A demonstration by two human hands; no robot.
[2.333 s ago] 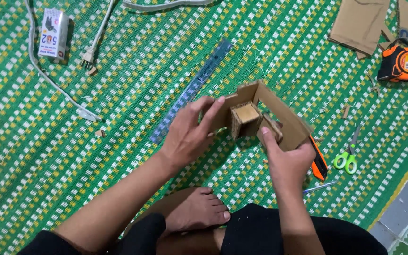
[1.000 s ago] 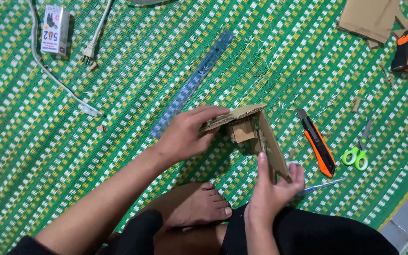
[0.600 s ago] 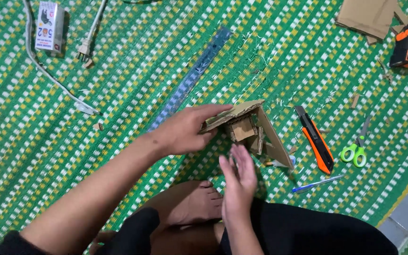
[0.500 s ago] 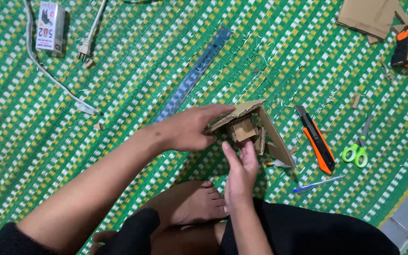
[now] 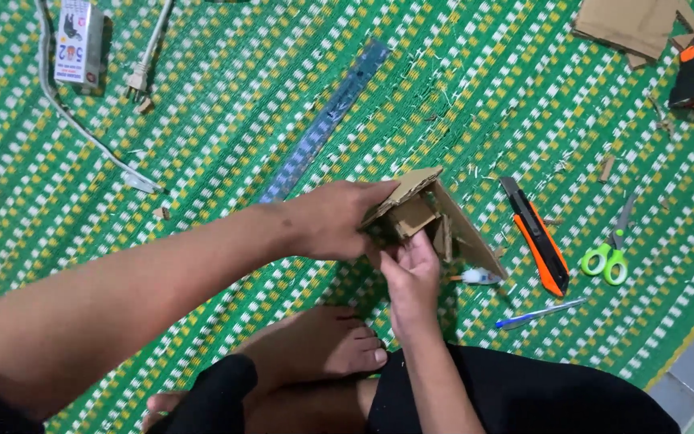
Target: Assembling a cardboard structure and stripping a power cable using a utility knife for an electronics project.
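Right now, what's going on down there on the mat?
A person sits on a green woven mat, holding a small cardboard model off the mat. The left hand grips its top edge and the right hand presses fingers in from below. An orange utility knife, green scissors, a pen and a ruler lie around.

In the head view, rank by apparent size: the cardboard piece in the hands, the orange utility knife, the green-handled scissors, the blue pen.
1. Cardboard piece, largest, though it sits nearer the camera.
2. Orange utility knife.
3 and 4. Green-handled scissors and blue pen look alike in length; not ranked.
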